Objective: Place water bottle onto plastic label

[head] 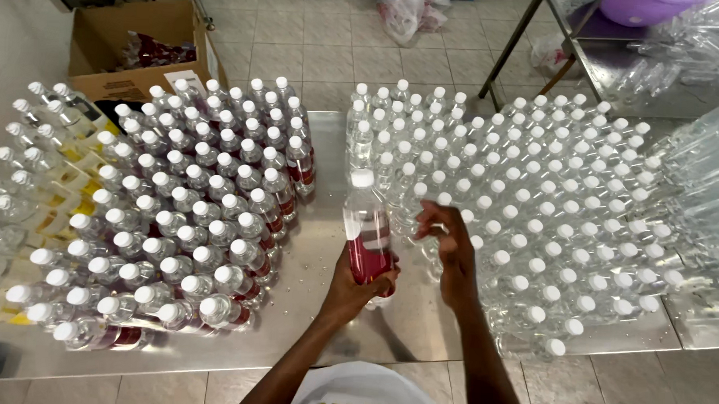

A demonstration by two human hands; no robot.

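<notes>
Steel tabletop, a shiny rectangular metal surface, fills most of the head view and carries two big crowds of upright bottles. On the right stands the larger crowd, clear plastic bottles with white caps and no labels, packed cap to cap; on the left stands a crowd of clear plastic bottles with white caps and dark red label bands, and at the far left edge some bottles with yellow labels. Beyond the table on the tiled floor sits an open brown cardboard box at the upper left, with a white paper slip on its near side. In the bare lane between the two crowds, one clear plastic bottle with a white cap and a red label is held just above the table, upright, long axis vertical, cap pointing up and slightly away from the person. The left hand is clamped around the bottle's lower body, over the label. The right hand hovers just beside the bottle, fingers loosely curled and apart, gripping nothing.
</notes>
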